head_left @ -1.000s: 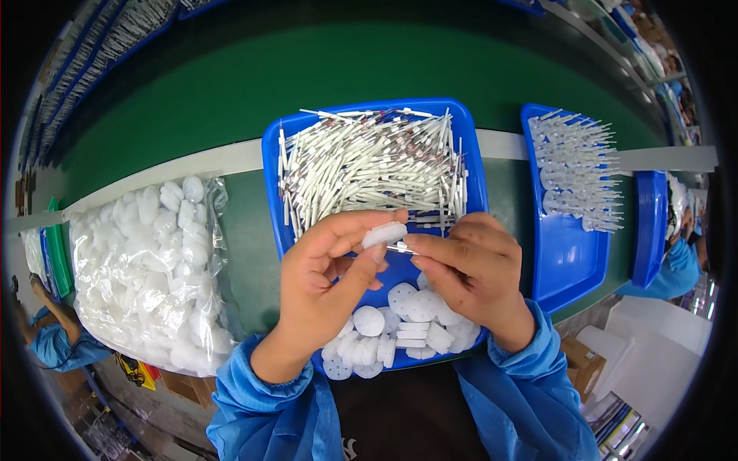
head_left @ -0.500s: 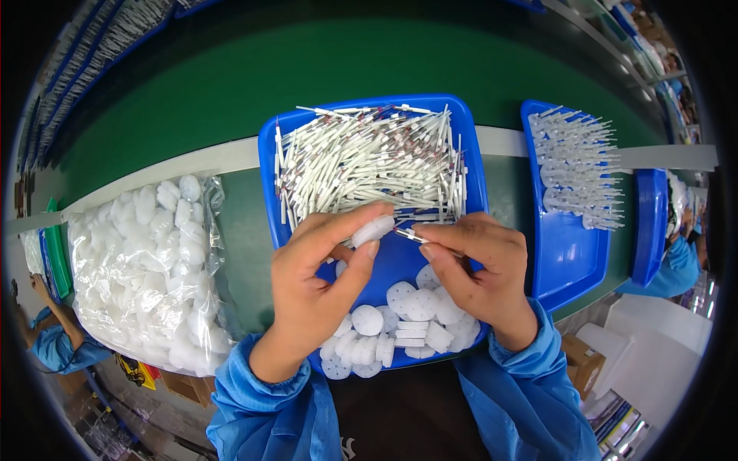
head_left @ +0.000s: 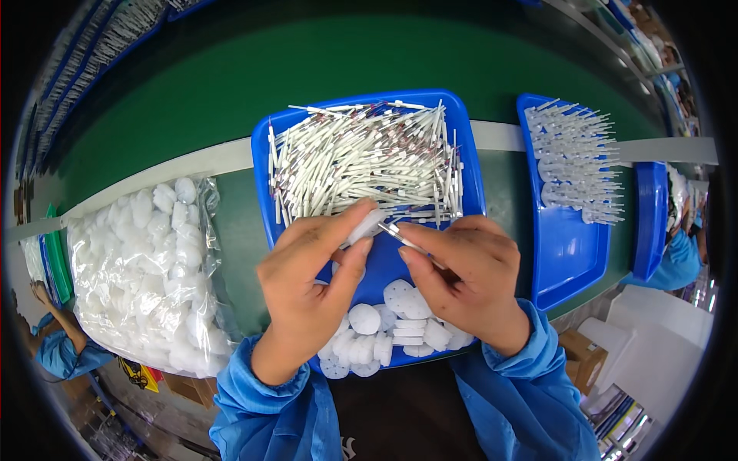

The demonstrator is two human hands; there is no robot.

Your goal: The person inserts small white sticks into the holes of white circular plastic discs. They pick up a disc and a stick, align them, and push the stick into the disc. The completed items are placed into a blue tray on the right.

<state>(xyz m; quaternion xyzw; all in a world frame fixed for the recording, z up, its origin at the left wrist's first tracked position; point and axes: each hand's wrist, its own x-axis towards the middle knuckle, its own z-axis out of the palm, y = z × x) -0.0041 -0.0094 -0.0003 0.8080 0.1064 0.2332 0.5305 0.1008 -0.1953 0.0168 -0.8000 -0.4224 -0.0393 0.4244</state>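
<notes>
Between the thumb and fingers of my left hand (head_left: 311,273) is a round white plastic disc (head_left: 364,227), held on edge. My right hand (head_left: 473,265) pinches a thin white stick (head_left: 407,238), its tip meeting the disc's right edge; how deep it goes in I cannot tell. Both hands are over a blue tray (head_left: 261,180). A dense heap of similar white sticks (head_left: 361,157), some with dark red bits, fills the tray's far half. Loose white discs (head_left: 364,319) with small dots lie in its near part, below my hands.
A clear bag (head_left: 138,276) stuffed with white discs lies on the left of the green table (head_left: 346,54). To the right, a blue tray (head_left: 569,269) holds rows of discs with sticks (head_left: 573,165). Other people in blue sleeves (head_left: 65,353) are at both sides.
The stick has come up against the disc, and the reddish tip seen between them is now hidden. My right hand has shifted left, and the whole view has moved slightly.
</notes>
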